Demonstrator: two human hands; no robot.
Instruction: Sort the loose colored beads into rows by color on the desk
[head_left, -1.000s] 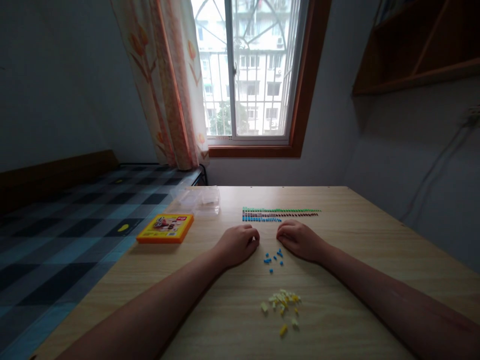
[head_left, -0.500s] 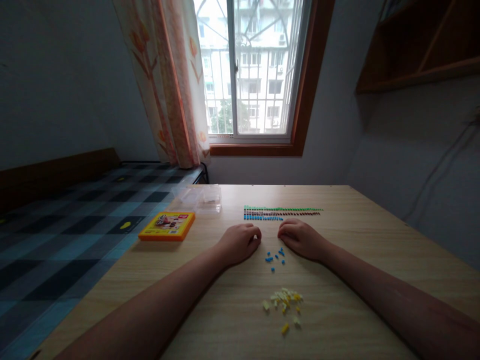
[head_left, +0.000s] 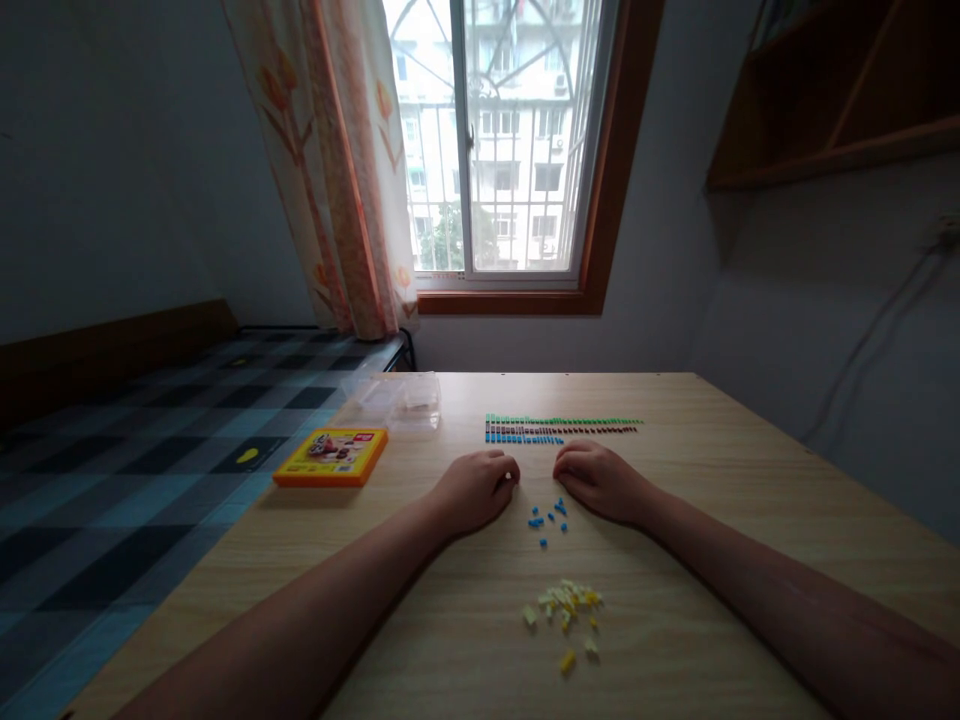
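My left hand (head_left: 481, 487) rests on the table with its fingers curled and a small gap showing between thumb and forefinger. Opposite it, my right hand (head_left: 598, 479) lies with fingers bent and closed near the end of a row of small blue building bricks (head_left: 517, 438). Whether either hand pinches a tiny piece is too small to tell. Beyond the blue row run a dark red row (head_left: 570, 428) and a green row (head_left: 566, 419) of bricks. Loose blue bricks (head_left: 551, 517) are scattered just below and between the hands. Closer to me lies a pile of pale and bright yellow bricks (head_left: 566, 600).
A yellow-orange box (head_left: 332, 457) lies on the left of the wooden table (head_left: 720, 600), with clear plastic trays (head_left: 401, 400) behind it. A bed with a checked cover (head_left: 142, 440) adjoins the left side. A window (head_left: 495, 150) and curtain (head_left: 337, 170) are at the back.
The view has shifted very slightly. Both hands and the bricks keep their places on the table.
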